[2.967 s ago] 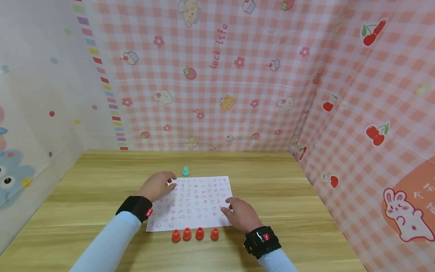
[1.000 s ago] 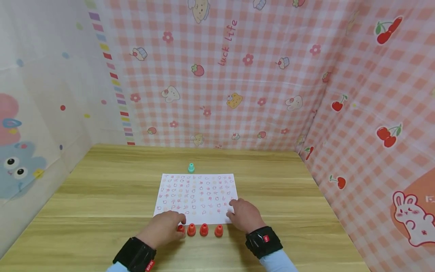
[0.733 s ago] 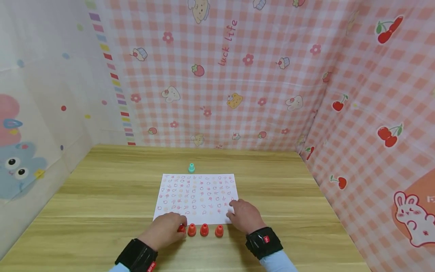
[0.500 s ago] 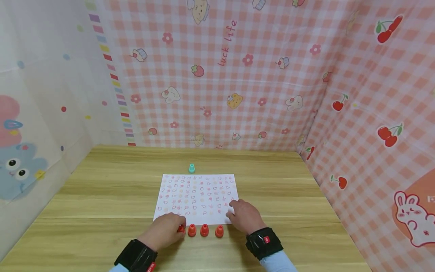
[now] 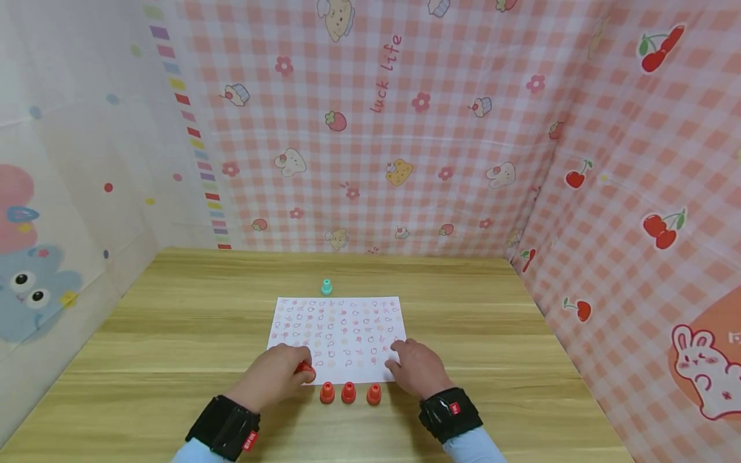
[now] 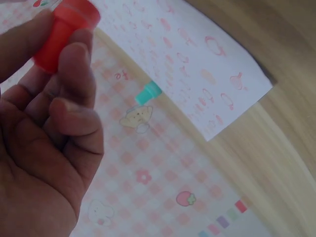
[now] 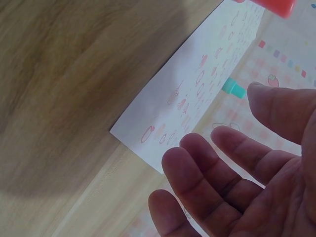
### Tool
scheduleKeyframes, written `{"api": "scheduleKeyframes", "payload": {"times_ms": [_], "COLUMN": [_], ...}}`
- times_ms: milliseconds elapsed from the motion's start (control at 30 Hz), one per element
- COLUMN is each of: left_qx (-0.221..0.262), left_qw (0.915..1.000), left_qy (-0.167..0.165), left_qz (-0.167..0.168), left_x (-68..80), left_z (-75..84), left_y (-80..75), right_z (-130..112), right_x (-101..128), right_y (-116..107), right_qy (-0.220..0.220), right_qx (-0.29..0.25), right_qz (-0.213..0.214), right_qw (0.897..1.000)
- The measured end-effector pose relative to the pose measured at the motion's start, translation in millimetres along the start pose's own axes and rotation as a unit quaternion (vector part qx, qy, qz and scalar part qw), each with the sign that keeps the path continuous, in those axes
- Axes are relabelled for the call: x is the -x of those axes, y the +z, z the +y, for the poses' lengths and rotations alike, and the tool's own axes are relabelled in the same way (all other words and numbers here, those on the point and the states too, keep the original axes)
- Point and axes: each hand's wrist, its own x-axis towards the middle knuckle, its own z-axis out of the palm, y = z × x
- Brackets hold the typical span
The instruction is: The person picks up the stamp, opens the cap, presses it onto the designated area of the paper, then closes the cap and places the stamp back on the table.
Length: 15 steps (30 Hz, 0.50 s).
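On the desk (image 5: 173,334), the left hand (image 5: 276,381) is pinching a red stamp (image 5: 305,371) over the paper (image 5: 338,334)'s 7 o'clock corner; the right hand (image 5: 418,370), fingers relaxed, is steadying the sheet; pressing down seems next.

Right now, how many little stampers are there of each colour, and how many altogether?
Red stampers: 4. One is pinched in the left hand, the held red stamper, and a row of three stands on the table by the paper's near edge.
Teal stamper: 1, beyond the paper's far edge.
Total: 5 stampers.
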Motion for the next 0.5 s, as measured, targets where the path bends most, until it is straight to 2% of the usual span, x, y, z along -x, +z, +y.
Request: {"api": "scheduleKeyframes", "payload": {"times_ms": [133,500], "left_qx": [0.01,0.079], "left_qw": [0.9995,0.9955], "left_qy": [0.006,-0.026], "left_qz": [0.029,0.045], "left_x": [-4.6,-24.1], "left_z": [-0.4,3.1], "left_y": [-3.7,-3.1], "right_z": [-0.1,-2.3], "right_x": [-0.5,-1.9], "right_y": [0.3,0.7], "right_qy": [-0.003,0.01], "right_qx": [0.007,-0.014], "right_qz": [0.009,0.022], "right_qw": [1.0,1.0]}}
